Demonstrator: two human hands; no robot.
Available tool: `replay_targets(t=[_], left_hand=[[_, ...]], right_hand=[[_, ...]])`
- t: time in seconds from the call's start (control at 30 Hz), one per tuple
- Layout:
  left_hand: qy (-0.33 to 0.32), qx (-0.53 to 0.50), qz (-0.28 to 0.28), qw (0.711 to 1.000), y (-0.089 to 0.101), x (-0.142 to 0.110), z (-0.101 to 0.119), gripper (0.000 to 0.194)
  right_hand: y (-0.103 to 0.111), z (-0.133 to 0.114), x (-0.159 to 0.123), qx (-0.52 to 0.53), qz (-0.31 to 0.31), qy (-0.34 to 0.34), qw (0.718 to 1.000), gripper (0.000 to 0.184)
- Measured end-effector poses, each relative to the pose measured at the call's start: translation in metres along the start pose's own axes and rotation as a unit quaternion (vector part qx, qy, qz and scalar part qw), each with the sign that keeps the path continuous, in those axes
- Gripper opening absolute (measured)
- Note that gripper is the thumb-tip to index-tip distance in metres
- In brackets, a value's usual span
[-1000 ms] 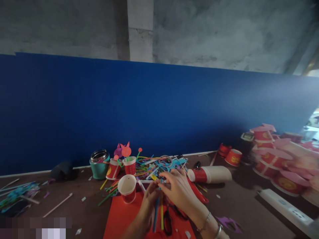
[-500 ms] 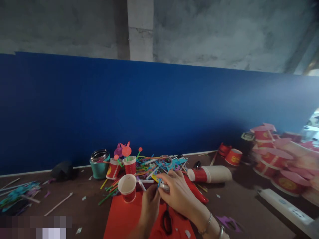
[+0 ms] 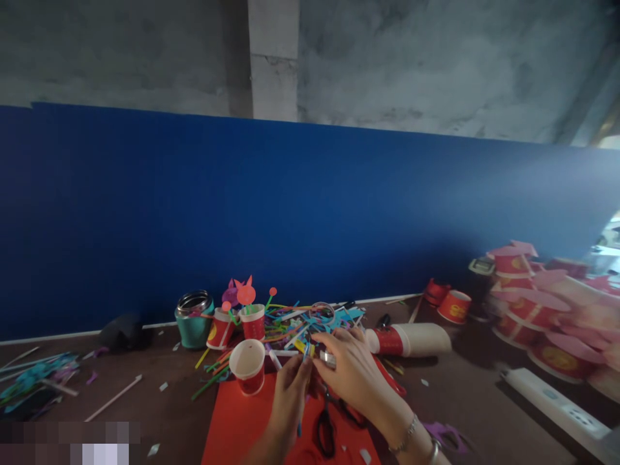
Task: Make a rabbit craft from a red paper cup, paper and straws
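My left hand (image 3: 289, 387) is closed on a thin blue straw (image 3: 307, 349), which shows above the fingertips and again below the hand. Right beside it, my right hand (image 3: 347, 368) is curled round a small silvery-white object (image 3: 328, 359), its kind hidden by the fingers. The fingertips of both hands are close together near the straw's upper end. Under them lies a red sheet (image 3: 242, 423) with black-handled scissors (image 3: 324, 433) on it. A white-lined red paper cup (image 3: 247, 367) stands at the left hand's far left side.
Behind my hands spreads a heap of coloured straws and scraps (image 3: 334, 316). Decorated cups (image 3: 252, 323) and a teal jar (image 3: 194, 320) stand to the left. Stacked cups (image 3: 411, 339) lie right; a power strip (image 3: 557, 403) and pink-topped cups (image 3: 527, 310) are farther right.
My right hand has shifted slightly right, away from the left fingertips. More of the blue straw now shows, including its lower part below the left hand.
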State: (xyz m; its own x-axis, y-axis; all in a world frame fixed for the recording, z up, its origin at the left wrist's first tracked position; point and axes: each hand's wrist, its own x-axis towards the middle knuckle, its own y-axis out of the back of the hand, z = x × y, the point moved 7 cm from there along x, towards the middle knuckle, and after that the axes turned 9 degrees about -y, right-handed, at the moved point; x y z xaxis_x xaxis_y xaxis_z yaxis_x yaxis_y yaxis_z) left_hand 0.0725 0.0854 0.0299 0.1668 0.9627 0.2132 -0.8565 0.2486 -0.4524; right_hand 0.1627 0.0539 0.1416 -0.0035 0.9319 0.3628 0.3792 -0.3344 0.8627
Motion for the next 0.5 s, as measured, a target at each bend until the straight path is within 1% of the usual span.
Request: replay_targets(t=[0.17, 0.5], left_hand=[[0.021, -0.021, -0.012, 0.999, -0.0068, -0.0030, 0.0069, 0.036], [0.022, -0.026, -0.014, 0.999, -0.0069, -0.0052, 0.0093, 0.033]], right_hand=[[-0.0015, 0.0023, 0.0011, -0.005, -0.010, -0.009, 1.000, 0.030], [-0.0018, 0.0003, 0.0005, 0.015, -0.018, 0.002, 1.000, 0.028]])
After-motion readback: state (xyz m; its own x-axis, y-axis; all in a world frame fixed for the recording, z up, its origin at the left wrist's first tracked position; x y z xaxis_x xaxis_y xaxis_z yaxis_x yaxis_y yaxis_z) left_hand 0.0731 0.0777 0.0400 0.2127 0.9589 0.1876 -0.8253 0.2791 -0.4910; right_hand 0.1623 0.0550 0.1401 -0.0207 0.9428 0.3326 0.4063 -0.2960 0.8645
